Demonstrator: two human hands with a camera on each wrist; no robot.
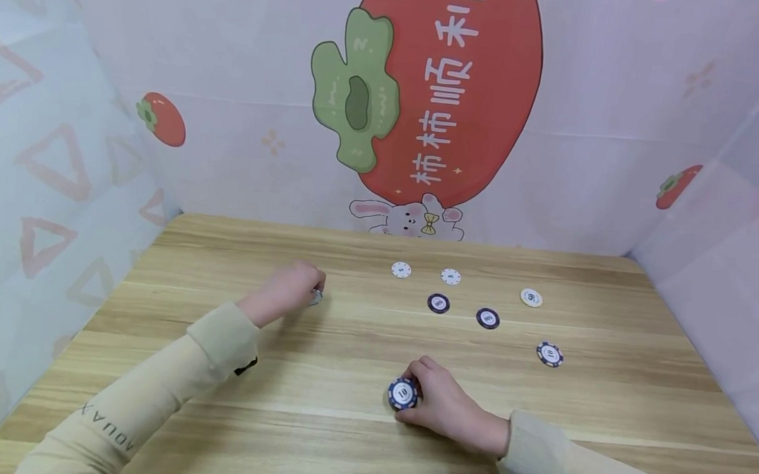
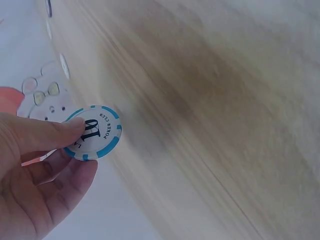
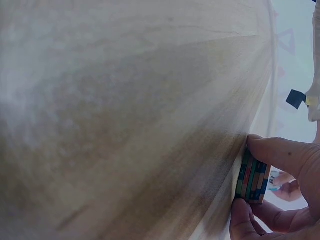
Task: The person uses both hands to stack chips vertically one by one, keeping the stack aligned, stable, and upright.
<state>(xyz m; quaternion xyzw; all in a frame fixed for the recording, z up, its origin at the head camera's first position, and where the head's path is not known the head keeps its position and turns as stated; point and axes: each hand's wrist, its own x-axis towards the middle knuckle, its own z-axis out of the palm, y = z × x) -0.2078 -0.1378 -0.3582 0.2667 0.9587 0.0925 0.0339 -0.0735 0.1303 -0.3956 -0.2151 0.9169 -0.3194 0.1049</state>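
Observation:
My left hand (image 1: 288, 289) is over the left half of the table and pinches one poker chip (image 2: 107, 132), white with light blue edge marks and a 10 on its face. Thumb on top and fingers underneath, it holds the chip by its edge. Near the table's front middle, my right hand (image 1: 445, 406) grips a short stack of poker chips (image 3: 251, 177) between thumb and fingers. The stack's top chip (image 1: 403, 393) is dark blue and white and also reads 10. Layers of green, red and dark blue show in the stack's side.
Loose chips lie flat toward the back right: two white chips (image 1: 401, 270), two dark purple chips (image 1: 439, 303), a pale chip (image 1: 531, 297) marked 50 and a blue-and-white chip (image 1: 549, 354). A printed cloth (image 1: 249, 153) hangs behind the wooden table (image 1: 345, 447).

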